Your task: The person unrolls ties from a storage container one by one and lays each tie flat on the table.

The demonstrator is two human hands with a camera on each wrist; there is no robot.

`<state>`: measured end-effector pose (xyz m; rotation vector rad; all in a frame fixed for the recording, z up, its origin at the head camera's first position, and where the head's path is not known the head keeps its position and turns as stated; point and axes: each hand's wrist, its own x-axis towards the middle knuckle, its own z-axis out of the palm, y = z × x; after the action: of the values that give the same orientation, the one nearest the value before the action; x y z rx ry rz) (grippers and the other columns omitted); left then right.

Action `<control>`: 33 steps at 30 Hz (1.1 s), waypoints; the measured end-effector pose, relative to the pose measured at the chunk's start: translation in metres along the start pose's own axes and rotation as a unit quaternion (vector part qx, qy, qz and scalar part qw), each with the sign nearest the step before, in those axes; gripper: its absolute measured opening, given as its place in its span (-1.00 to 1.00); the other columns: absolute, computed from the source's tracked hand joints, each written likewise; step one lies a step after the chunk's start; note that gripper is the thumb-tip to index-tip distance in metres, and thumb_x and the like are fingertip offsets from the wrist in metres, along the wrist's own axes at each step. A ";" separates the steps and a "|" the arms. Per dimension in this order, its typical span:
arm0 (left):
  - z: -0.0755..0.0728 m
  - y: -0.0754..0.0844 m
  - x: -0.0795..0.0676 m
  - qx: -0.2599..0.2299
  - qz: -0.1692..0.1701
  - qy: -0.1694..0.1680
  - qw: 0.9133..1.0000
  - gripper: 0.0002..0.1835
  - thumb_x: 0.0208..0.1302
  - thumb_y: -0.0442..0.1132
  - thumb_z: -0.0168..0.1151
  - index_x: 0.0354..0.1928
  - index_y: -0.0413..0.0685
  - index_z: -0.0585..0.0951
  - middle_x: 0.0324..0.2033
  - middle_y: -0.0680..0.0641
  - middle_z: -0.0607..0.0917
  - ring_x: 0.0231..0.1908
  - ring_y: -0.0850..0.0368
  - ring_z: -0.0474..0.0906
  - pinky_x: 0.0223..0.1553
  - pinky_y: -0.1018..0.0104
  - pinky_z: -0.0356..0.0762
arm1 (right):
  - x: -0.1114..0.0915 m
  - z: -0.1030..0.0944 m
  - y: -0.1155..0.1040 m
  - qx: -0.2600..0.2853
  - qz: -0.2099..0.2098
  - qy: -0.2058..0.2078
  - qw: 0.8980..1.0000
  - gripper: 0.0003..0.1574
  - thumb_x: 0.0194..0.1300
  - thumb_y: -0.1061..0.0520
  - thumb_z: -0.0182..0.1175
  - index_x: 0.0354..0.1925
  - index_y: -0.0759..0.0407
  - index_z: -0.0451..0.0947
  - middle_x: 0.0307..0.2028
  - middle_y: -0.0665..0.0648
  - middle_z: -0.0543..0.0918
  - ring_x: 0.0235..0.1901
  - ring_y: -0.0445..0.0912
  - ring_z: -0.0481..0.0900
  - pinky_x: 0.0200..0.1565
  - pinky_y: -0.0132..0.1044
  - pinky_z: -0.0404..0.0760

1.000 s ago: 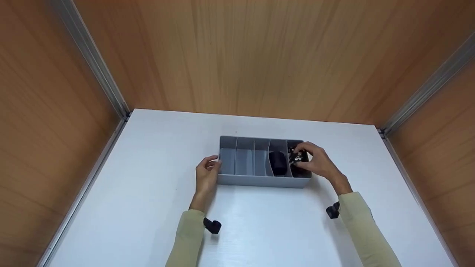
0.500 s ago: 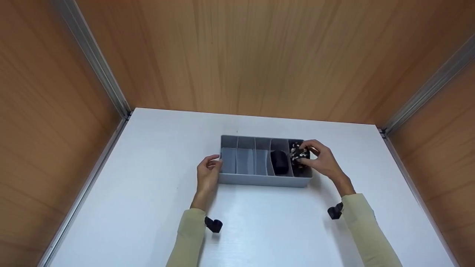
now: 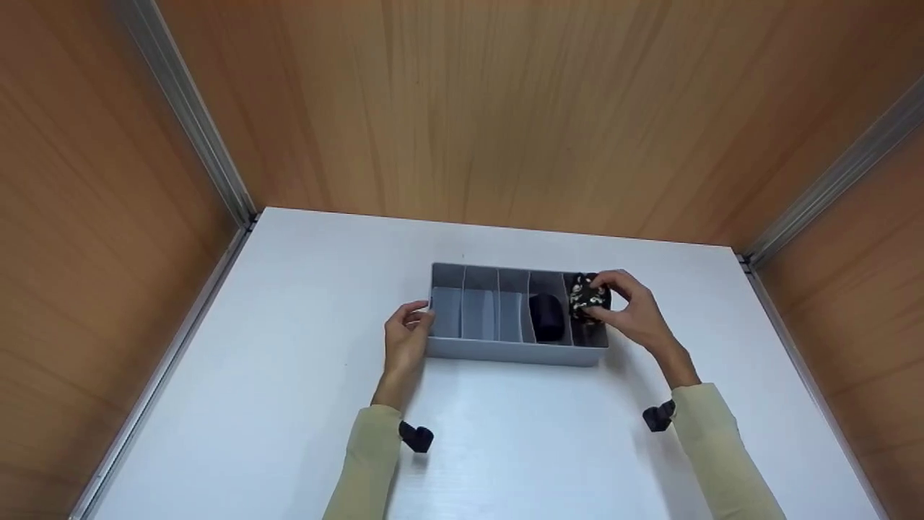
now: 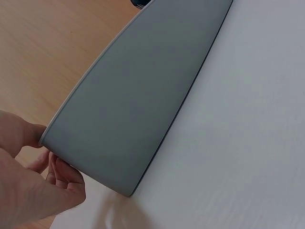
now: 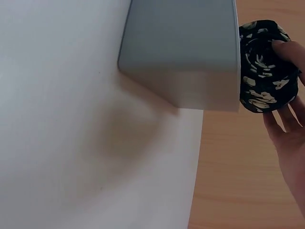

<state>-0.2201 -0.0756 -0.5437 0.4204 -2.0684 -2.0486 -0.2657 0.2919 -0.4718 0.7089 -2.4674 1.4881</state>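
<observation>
A grey organizer box (image 3: 505,352) with several side-by-side compartments sits on the white table. My left hand (image 3: 406,343) holds its left end; in the left wrist view, the thumb is at the rim of the box (image 4: 124,95) and the fingers curl against the end wall. My right hand (image 3: 641,321) pinches a rolled black cloth with a pale floral print (image 3: 582,296) at the rightmost compartment. The right wrist view shows this floral cloth roll (image 5: 262,81) standing above the box rim, between thumb and fingers. A plain dark cloth-like roll (image 3: 547,318) lies one compartment to the left.
Wooden panels (image 3: 462,108) rise behind the table and at both sides, with metal rails (image 3: 191,108) at the corners. White table surface (image 3: 505,440) extends around the box. A small black device (image 3: 417,437) is worn at each wrist.
My right hand has drawn the floral cloth roll up and slightly right, so more of it shows above the rightmost compartment. My left hand stays at the box's left end.
</observation>
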 end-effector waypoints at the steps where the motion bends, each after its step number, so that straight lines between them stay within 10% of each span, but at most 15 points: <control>1: 0.000 0.000 0.000 0.002 -0.001 0.000 1.000 -0.76 0.42 -0.34 0.28 0.07 -0.24 0.65 -0.16 -0.17 0.65 -0.20 0.06 0.56 -0.21 0.39 0.49 | -0.001 0.000 -0.001 0.001 -0.005 0.001 1.000 -0.55 0.10 0.50 0.46 -0.03 0.44 0.58 0.01 0.32 0.61 0.08 0.01 0.55 0.31 -0.27 0.43; 33: -0.006 0.005 -0.002 -0.007 0.018 -0.017 1.000 -0.72 0.43 -0.38 0.26 0.10 -0.40 0.61 -0.15 -0.30 0.66 -0.26 0.12 0.55 -0.29 0.48 0.46 | -0.025 0.009 -0.037 -0.010 -0.075 0.015 0.997 -0.52 -0.01 0.59 0.46 -0.08 0.44 0.60 0.01 0.34 0.61 0.09 0.02 0.56 0.24 -0.43 0.45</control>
<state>-0.2167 -0.0801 -0.5388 0.3456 -2.0653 -2.0620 -0.2251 0.2774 -0.4567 0.8401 -2.3463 1.4071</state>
